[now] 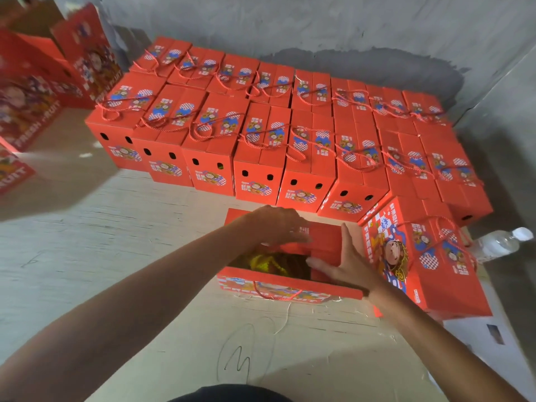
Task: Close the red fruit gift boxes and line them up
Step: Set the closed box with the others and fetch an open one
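The open box (290,268) sits on the floor (87,256) just in front of the person, near the closed boxes (261,134) already ranked in rows against the wall (319,24), so it will likely need only a short slide to join them. Its top is not yet shut: yellow fruit (264,262) shows through the gap. The left hand (278,224) lies flat, fingers fairly straight, pressing the far flap (319,239) down, probably to hold it level. The right hand (345,262), fingers spread and straight, pushes against the flap's side, seemingly steering it into place. Another closed box (429,256) stands skewed just to the right, beside a plastic bottle (499,242).
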Available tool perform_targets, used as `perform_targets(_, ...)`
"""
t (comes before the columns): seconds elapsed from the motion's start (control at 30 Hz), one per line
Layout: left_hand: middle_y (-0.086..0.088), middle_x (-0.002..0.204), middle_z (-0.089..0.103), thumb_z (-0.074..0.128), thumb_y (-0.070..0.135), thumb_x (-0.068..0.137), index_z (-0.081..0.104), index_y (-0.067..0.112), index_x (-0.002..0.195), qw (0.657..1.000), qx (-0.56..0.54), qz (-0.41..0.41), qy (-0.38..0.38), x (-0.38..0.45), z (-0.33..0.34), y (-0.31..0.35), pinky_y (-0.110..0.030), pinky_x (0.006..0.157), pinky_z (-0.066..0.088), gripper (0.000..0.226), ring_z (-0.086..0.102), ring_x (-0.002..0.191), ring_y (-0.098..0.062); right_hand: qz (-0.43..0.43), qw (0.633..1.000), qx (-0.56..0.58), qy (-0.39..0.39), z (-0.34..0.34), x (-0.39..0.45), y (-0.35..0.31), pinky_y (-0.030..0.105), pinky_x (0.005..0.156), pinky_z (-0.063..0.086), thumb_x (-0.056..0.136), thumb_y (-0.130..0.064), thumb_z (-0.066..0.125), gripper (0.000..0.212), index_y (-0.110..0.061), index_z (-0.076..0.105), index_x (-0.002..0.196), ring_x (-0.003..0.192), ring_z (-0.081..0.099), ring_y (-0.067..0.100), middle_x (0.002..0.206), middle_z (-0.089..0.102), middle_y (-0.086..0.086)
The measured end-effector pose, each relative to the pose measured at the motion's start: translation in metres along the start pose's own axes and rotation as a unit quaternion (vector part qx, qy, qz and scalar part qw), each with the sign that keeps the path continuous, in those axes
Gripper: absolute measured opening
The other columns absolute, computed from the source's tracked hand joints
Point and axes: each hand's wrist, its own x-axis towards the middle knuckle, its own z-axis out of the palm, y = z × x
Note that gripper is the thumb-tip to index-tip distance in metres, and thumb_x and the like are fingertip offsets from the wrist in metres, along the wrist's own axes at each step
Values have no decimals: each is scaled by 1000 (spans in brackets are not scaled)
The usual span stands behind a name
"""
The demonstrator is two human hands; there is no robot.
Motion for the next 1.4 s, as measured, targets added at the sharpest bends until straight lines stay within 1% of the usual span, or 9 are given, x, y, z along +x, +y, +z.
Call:
perform_targets(0.13,6,121,68,65,28,100,72,24,116,947,-226,-27,226,-71,7,-31,-30,93,51,18,61,111,-10,-66,985,161,7,0,-10,13,46,119,38,86,-51,71,106,-33,1,164,141,47,7,159,39,-10)
perform_targets(0.23,6,95,73,70,30,94,73,16,98,848,-442,-121,268,-113,25,-50,-37,83,58,15,68,94,-12,-76,968,236,45,7,-20,20,12,99,45,92,-28,71,82,-28,27,161,121,47,-25,140,44,-33)
perform_targets(0.37,-4,107,79,50,35,103,77,7,108,751,-568,-129,311,-131,54,-61,-39,99,56,39,73,108,-23,-76,950,295,69,14,-24,21,8,106,38,96,-15,68,61,-26,47,153,140,42,-7,147,46,-27)
perform_targets(0.6,20,144,57,74,31,88,82,31,107,915,-320,-13,245,-120,77,-73,-37,105,47,20,48,134,-13,-90,935,317,134,22,-29,22,12,100,46,95,-16,73,42,-24,64,136,118,56,-12,135,61,-16)
perform_targets(0.87,3,125,60,62,1,87,71,32,129,977,-19,61,201,-132,63,-80,-43,83,51,53,56,110,-21,-204,950,186,145,17,-44,47,17,104,46,95,13,60,40,-13,75,122,142,46,5,160,44,-5)
perform_targets(1.03,15,149,46,72,18,90,53,35,146,981,-24,47,187,-154,66,-70,-41,104,49,62,47,134,-14,-195,963,179,41,5,-55,45,18,102,46,83,27,52,76,-24,64,138,151,28,-1,166,29,-18)
perform_targets(1.17,22,148,48,44,72,97,22,48,159,960,-172,-39,218,-161,74,-50,-45,110,40,70,44,136,-7,-104,958,268,-6,4,-62,31,25,104,50,82,-41,84,77,-41,48,150,137,46,-8,151,51,-21)
perform_targets(1.3,15,91,70,48,71,94,7,28,162,867,-268,-192,373,-129,74,-22,-34,73,46,90,64,79,-10,-68,950,263,155,10,-55,12,9,86,51,79,-75,67,74,-33,61,140,112,65,-7,121,71,-20)
perform_targets(1.4,10,94,68,58,60,97,32,24,155,862,-178,-228,417,-110,74,-16,-36,74,47,72,63,82,-18,-70,940,181,282,17,-43,4,5,79,48,88,-63,69,59,-26,64,134,106,64,-6,116,69,-19)
